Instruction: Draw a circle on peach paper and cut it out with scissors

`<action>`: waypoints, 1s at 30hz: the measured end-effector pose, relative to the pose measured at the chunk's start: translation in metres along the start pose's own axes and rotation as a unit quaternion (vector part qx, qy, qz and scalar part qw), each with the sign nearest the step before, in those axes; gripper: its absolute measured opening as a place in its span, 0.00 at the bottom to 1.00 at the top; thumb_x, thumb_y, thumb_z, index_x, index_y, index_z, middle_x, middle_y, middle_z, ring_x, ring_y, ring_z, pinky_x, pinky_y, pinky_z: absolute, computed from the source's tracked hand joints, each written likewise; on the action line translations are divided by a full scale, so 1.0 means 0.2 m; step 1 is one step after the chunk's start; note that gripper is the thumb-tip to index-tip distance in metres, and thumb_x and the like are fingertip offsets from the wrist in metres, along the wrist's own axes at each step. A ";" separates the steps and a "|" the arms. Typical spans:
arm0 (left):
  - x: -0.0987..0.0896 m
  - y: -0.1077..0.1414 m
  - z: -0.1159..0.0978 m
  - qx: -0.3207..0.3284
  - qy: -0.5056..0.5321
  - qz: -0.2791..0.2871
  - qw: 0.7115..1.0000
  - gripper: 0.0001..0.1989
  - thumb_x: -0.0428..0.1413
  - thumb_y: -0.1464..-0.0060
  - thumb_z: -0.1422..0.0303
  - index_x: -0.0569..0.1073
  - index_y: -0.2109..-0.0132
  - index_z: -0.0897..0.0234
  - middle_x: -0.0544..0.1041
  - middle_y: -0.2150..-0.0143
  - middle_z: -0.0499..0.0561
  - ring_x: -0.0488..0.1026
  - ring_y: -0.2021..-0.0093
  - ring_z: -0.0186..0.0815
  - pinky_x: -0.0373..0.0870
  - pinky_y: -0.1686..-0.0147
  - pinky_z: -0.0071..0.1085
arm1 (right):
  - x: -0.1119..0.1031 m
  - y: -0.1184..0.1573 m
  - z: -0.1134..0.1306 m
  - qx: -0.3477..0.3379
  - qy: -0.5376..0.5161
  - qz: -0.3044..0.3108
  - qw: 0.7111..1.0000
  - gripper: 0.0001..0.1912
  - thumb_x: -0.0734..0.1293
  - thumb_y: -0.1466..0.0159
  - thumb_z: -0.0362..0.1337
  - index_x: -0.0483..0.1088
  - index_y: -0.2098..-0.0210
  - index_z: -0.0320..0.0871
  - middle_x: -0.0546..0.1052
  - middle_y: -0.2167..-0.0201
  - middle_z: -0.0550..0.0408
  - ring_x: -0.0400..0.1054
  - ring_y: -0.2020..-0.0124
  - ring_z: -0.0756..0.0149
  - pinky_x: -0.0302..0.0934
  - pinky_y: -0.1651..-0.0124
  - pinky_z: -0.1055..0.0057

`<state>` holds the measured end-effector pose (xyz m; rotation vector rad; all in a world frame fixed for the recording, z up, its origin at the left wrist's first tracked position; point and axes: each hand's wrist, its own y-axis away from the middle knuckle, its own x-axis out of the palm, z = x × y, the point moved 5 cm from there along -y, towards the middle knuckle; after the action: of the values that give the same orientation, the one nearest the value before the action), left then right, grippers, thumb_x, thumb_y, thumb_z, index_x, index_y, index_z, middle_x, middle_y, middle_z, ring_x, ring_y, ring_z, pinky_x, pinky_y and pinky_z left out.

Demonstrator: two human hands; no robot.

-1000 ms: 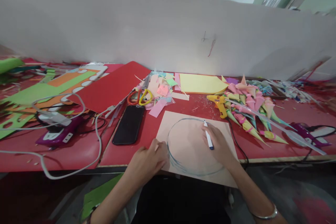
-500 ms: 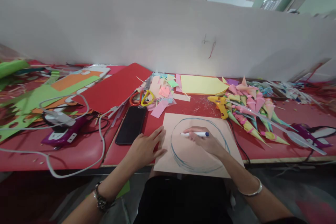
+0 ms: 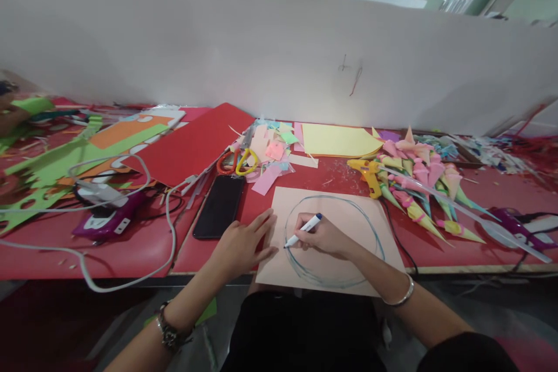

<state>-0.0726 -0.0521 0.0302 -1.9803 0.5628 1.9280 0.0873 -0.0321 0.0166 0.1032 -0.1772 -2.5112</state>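
Note:
A pale pink sheet of paper (image 3: 335,244) lies at the table's front edge, its near side jutting over. A large circle in rough blue-green lines is drawn on it. My right hand (image 3: 320,235) grips a white marker (image 3: 304,231) with a dark blue end; its tip meets the left side of the circle. My left hand (image 3: 246,244) rests with fingers spread, fingertips on the sheet's left edge. Just beyond my left hand lies a black phone (image 3: 219,207).
Scissors (image 3: 238,163) lie among paper scraps behind the phone. A yellow glue gun (image 3: 367,176) and several paper cones (image 3: 421,177) lie to the right. Red card (image 3: 194,142), a white cable (image 3: 171,232) and a purple power strip (image 3: 108,218) fill the left. A white partition (image 3: 261,52) stands behind.
My right hand has tilted the marker and brought its tip down and left to the circle's left side. My left hand stays put. Another person's hand has appeared at far left.

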 end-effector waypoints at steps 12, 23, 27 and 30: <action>-0.01 0.00 -0.01 0.002 -0.015 0.015 1.000 0.29 0.41 0.47 0.54 0.52 0.40 0.58 0.54 0.38 0.53 0.69 0.56 0.39 0.60 0.61 0.33 | -0.13 -0.09 0.03 -0.101 0.061 -0.164 0.979 0.07 0.61 0.43 0.40 0.62 0.73 0.42 0.67 0.81 0.61 0.60 0.82 0.75 0.53 0.80 0.78; 0.00 -0.01 0.00 0.004 -0.033 0.006 0.999 0.29 0.41 0.47 0.54 0.53 0.41 0.60 0.54 0.38 0.51 0.70 0.57 0.38 0.62 0.62 0.34 | -0.35 -0.02 -0.03 -0.099 0.041 -0.348 0.931 0.09 0.60 0.44 0.42 0.58 0.74 0.44 0.66 0.84 0.62 0.61 0.83 0.73 0.54 0.81 0.78; 0.00 -0.01 0.00 0.001 -0.031 0.012 0.999 0.29 0.41 0.47 0.54 0.53 0.41 0.60 0.54 0.38 0.51 0.71 0.58 0.39 0.62 0.62 0.35 | -0.34 -0.02 -0.03 -0.092 0.081 -0.353 0.928 0.08 0.61 0.44 0.41 0.60 0.74 0.44 0.67 0.82 0.61 0.61 0.82 0.73 0.54 0.80 0.78; 0.00 -0.01 -0.01 0.001 -0.032 0.013 0.999 0.29 0.41 0.47 0.54 0.53 0.41 0.60 0.54 0.38 0.51 0.71 0.58 0.39 0.62 0.62 0.35 | -0.32 -0.02 -0.01 -0.088 0.117 -0.355 0.923 0.08 0.60 0.44 0.41 0.61 0.74 0.44 0.66 0.82 0.61 0.60 0.83 0.73 0.53 0.80 0.77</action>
<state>-0.0707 -0.0513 0.0311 -1.9127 0.5770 1.9978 0.1380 0.0085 0.0153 0.4655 0.2309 -3.1864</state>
